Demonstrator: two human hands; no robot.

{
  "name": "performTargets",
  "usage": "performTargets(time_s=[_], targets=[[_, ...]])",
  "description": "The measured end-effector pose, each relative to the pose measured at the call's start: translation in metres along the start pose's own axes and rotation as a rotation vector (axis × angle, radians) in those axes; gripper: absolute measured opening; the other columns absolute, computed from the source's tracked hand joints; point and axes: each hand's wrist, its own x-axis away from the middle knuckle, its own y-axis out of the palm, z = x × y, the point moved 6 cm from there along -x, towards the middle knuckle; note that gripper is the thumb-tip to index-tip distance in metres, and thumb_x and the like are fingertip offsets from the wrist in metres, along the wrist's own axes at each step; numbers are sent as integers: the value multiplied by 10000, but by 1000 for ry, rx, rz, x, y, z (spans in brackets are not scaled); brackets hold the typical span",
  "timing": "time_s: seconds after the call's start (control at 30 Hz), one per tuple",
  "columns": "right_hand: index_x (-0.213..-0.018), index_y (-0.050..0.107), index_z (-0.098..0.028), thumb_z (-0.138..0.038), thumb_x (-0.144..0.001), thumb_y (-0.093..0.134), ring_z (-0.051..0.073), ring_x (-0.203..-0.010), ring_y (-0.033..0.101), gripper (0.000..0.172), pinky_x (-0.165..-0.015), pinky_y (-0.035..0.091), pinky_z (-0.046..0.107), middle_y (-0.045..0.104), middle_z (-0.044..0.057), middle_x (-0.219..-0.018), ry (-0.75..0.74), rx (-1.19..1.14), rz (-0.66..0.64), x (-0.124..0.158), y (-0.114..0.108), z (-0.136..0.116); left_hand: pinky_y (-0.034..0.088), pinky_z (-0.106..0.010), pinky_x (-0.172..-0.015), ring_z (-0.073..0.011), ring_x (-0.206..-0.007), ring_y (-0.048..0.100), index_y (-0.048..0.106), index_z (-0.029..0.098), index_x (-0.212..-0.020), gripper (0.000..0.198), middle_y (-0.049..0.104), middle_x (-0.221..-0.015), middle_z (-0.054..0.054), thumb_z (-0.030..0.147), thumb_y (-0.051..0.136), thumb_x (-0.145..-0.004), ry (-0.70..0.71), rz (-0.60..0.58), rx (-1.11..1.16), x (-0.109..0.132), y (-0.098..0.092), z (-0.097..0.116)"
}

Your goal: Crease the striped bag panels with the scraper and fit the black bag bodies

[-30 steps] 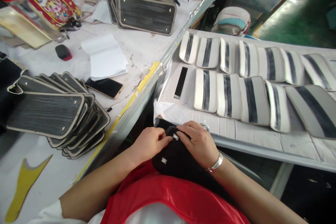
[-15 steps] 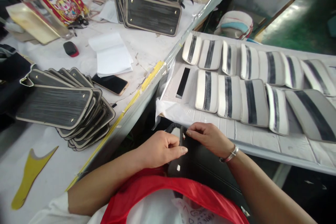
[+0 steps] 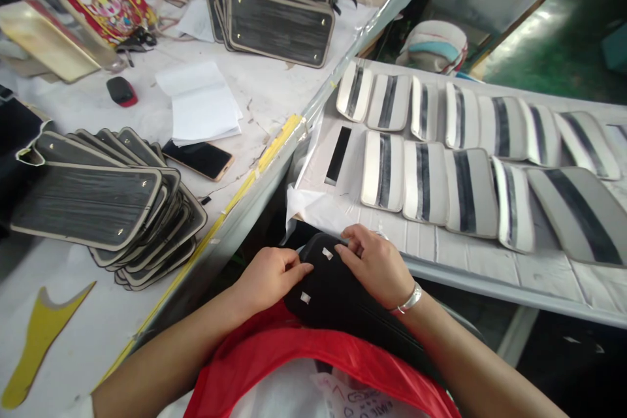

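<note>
A soft black piece (image 3: 337, 287), which may be part of a bag, lies over my lap with two small white bits on it. My left hand (image 3: 274, 274) pinches its left edge between thumb and fingers. On the far edge, my right hand (image 3: 375, 264) is closed with bent fingers, its thumb on top of the black material. One white bit (image 3: 327, 253) sits between the two hands, and the other white bit (image 3: 305, 298) lies nearer my red apron (image 3: 313, 346). The underside of the piece is hidden.
Stacks of dark panels with light edging (image 3: 88, 202) lie on the left table, near a phone (image 3: 198, 158), white paper (image 3: 206, 108) and a yellow curved tool (image 3: 42, 346). Rows of pale panels with dark stripes (image 3: 473, 189) cover the right table. A gap separates both tables.
The black piece was folded up between my hands and is now spread flatter, with both white bits facing up. My left hand has moved left and the hands are farther apart.
</note>
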Motion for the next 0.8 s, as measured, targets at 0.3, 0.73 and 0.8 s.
performTargets(time_s=[0.3,0.73,0.8], targets=[[-966,662,-191,-301,-810,576,174,-844,549,209,-788,441,304,581,58,-885,-108,-5,-23,-2,6,1,270,-216,-500,-92,-514,404,464,158,-542,436,454,-510,34,469,438,-846,-12,39,44,1,4,-5],[-967,666,-188,-293,-872,489,174,-821,545,227,-787,442,319,600,70,-869,-311,138,-74,-4,4,-3,291,-221,-524,-98,-516,431,504,162,-554,430,508,-530,25,470,441,-846,-15,97,-18,4,3,-3],[-989,663,-183,-300,-864,497,178,-834,549,238,-788,448,315,596,74,-881,-296,114,-93,-4,5,-2,285,-220,-519,-97,-516,433,509,161,-554,431,509,-527,24,469,439,-847,-16,92,-28,2,0,-2]])
